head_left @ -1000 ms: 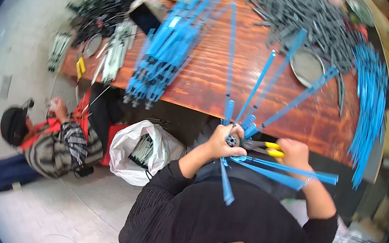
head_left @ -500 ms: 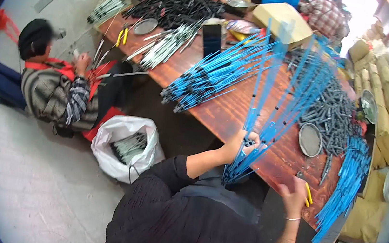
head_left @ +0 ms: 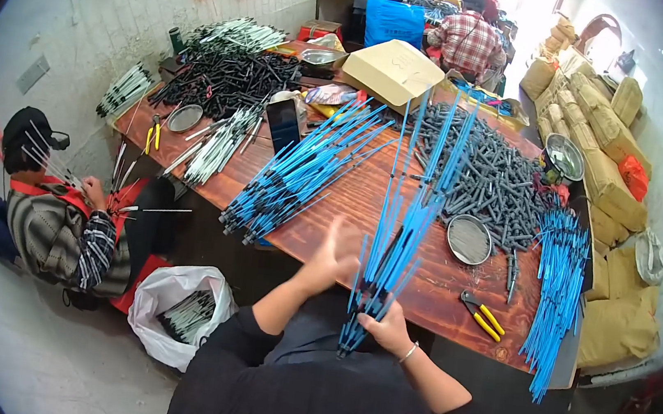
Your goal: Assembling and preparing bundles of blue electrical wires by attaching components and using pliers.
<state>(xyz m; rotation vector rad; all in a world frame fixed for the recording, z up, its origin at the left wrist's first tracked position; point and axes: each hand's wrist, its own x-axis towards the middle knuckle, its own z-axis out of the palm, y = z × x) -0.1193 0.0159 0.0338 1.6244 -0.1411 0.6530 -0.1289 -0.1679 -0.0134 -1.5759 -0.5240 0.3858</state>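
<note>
A bundle of long, thin blue rods with black joints, like an umbrella frame, stands tilted over my lap at the table's front edge. My right hand is closed round its lower part, near the black ends. Beside the bundle on the left, my left hand is off the rods with its fingers apart, slightly blurred. Pliers with yellow handles lie on the table to the right of the bundle. Similar blue frames are heaped to the left, black ends toward me.
Grey tubular pieces are piled behind a round dish. More blue rods overhang the table's right edge. Left are white rods, a phone and a white sack. A co-worker sits at the left.
My left hand has let go of the bundle and moved left. My right hand has come from beside the pliers to grip its lower part. The view has tilted up.
</note>
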